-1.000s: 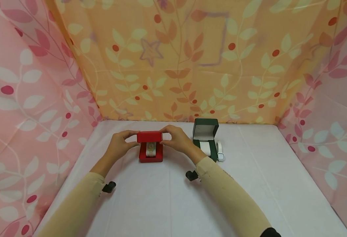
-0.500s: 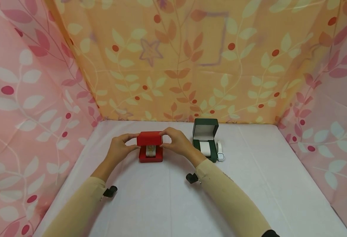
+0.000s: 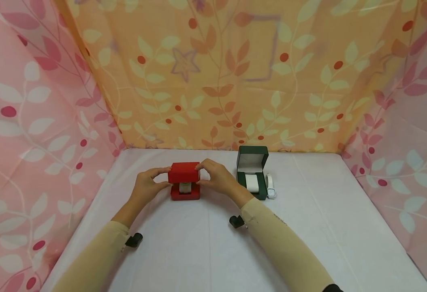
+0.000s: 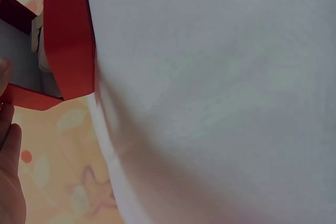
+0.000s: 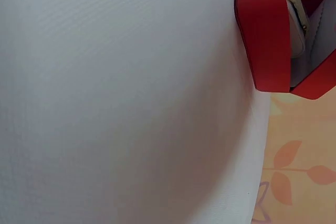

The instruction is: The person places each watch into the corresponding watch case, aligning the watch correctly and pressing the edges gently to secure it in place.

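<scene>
A red watch box (image 3: 185, 196) stands on the white-covered table with its hinged lid (image 3: 183, 172) partly lowered. My left hand (image 3: 144, 188) pinches the lid's left side between thumb and fingers. From the other side, my right hand (image 3: 218, 178) pinches the right side of the lid. Below the lid, a watch on a pale cushion (image 3: 185, 187) shows in part, its dial now covered. In the right wrist view the watch strap (image 5: 297, 9) runs round the cushion inside the box. Both wrist views show the lid at an angle over the base.
Right of the right hand stands a green watch box (image 3: 252, 153) with its lid up and a white cushion (image 3: 251, 183) inside. A white-strapped watch (image 3: 271, 190) lies beside it. Patterned curtains (image 3: 199, 101) rise behind and along both sides of the table (image 3: 184, 243).
The red lid has tilted further down toward the front, covering more of the watch. Both hands have moved with it, slightly lower. The green box and the white-strapped watch stay put.
</scene>
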Demonstrator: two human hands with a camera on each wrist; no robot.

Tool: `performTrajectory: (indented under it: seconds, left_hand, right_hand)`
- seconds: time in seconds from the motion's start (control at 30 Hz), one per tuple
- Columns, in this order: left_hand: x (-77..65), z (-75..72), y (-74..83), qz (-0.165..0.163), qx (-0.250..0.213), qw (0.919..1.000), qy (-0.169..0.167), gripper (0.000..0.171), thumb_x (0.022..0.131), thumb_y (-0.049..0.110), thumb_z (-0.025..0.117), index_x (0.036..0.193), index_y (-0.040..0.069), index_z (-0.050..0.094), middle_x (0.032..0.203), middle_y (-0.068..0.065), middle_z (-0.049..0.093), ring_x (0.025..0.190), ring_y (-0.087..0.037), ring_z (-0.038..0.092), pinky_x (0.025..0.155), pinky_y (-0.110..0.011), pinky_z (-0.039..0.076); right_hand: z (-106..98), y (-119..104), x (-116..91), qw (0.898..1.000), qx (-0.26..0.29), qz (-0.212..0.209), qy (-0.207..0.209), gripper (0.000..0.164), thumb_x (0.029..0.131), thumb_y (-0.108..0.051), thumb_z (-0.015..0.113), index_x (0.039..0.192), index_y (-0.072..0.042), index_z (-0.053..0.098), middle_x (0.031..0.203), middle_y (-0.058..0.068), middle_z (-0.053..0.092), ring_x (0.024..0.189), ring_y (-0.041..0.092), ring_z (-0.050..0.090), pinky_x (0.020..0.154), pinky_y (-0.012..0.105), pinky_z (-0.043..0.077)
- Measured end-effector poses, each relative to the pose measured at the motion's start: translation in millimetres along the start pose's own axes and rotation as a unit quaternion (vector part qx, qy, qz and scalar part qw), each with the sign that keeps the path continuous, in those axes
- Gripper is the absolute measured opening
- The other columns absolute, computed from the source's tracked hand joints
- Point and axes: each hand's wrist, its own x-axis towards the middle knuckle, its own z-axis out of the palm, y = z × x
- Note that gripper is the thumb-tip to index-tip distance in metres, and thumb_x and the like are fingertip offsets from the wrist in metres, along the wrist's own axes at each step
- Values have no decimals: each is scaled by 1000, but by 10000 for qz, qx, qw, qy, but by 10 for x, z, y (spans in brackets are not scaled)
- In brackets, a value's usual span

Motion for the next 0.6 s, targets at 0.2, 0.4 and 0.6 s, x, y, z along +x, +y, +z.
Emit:
performTrajectory:
  seconds: [0.2, 0.4, 0.6]
  left_hand:
    - [-49, 21, -48, 578, -20, 9982, 130, 58, 68, -1, 93, 123, 7, 75, 122, -7, 75, 114, -28, 69, 98, -5, 42]
    - [-52, 30, -47, 797, 205, 9966, 48, 60, 69, 2, 93, 124, 8, 72, 124, -8, 73, 116, -28, 67, 103, -19, 49]
    - [-37, 14, -39, -5, 211, 9986, -483, 69, 76, 15, 92, 138, 11, 63, 133, -8, 68, 126, -27, 61, 106, -48, 50]
  right_hand:
    - [47, 2, -30, 10000, -37, -38, -76, 44, 84, -18, 86, 121, -12, 62, 117, -2, 65, 114, 14, 63, 103, 27, 52]
    - [57, -9, -44, 9997, -226, -32, -57, 43, 84, -16, 87, 119, -12, 62, 116, -2, 64, 113, 13, 63, 102, 28, 53]
    - [64, 8, -50, 9992, -377, -107, -68, 41, 84, -14, 86, 116, -10, 61, 120, 0, 64, 115, 15, 63, 103, 29, 52]
